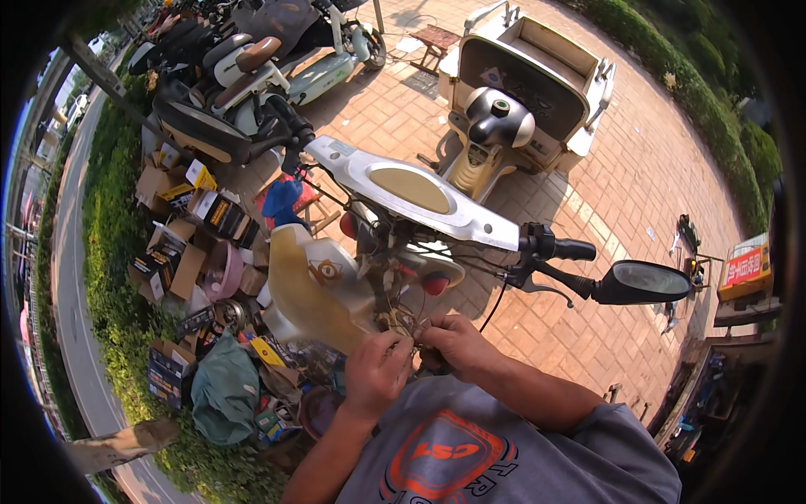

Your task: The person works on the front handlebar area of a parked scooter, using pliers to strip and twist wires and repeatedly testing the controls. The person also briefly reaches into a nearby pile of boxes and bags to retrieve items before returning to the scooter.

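Note:
An electric scooter stands in front of me with its front cover off. Its silver handlebar panel (411, 191) runs across the middle, and a cream front fairing (315, 290) hangs below it. Both hands work at a bundle of thin wires (409, 323) under the handlebar. My left hand (376, 371) pinches wires between its fingertips. My right hand (453, 343) grips the same bundle just to the right. The right handlebar grip (571, 249) and a black mirror (642, 281) stick out to the right.
Several cardboard boxes (180, 244) and a green bag (225, 395) lie in a heap on the left by a hedge. A cream three-wheeler (520, 92) stands behind, more scooters (260, 67) at the back left, all on brick paving (638, 168).

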A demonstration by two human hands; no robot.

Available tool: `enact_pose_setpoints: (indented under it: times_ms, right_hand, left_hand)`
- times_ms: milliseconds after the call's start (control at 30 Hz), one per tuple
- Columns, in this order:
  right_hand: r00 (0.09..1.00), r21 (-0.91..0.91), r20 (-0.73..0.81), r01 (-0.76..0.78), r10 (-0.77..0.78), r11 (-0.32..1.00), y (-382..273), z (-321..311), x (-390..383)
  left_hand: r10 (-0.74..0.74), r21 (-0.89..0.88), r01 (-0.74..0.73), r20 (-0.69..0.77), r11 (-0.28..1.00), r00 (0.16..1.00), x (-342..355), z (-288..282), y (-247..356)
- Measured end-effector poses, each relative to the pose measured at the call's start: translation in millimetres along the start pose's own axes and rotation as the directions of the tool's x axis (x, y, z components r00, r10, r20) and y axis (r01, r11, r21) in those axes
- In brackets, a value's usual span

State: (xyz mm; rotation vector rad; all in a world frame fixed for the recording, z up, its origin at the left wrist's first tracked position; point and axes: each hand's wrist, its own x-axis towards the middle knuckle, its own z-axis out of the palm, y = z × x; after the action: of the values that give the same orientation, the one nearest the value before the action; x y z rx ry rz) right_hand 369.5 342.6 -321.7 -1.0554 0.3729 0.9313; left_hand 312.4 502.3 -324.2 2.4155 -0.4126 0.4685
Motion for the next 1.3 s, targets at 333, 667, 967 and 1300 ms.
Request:
enact_pose_setpoints:
  times_ms: [333, 667, 967, 1300]
  right_hand:
    - [0.985, 0.06, -0.164, 0.068, -0.057, 0.996, 34.4, -4.0, 0.1]
    - [0.844, -0.414, -0.122, 0.435, -0.522, 0.8, 51.9, -15.8, 6.6]
    - [0.709, -0.599, 0.096, 0.602, -0.699, 0.528, 31.4, -18.1, 1.5]
    - [0.802, -0.546, 0.048, 0.52, -0.595, 0.657, 28.2, -21.1, 1.1]
  left_hand:
    - [-0.537, -0.327, 0.497, -0.038, 0.804, 0.843, -26.5, 32.2, 39.7]
    - [-0.813, -0.682, 0.629, 0.087, 0.373, 0.576, -33.2, 64.1, 29.0]
    - [-0.819, -0.823, 0.567, 0.308, 0.025, 0.484, -26.0, 56.6, 25.4]
    - [-0.658, -0.825, 0.426, 0.557, -0.371, 0.507, -24.8, 44.1, 15.8]
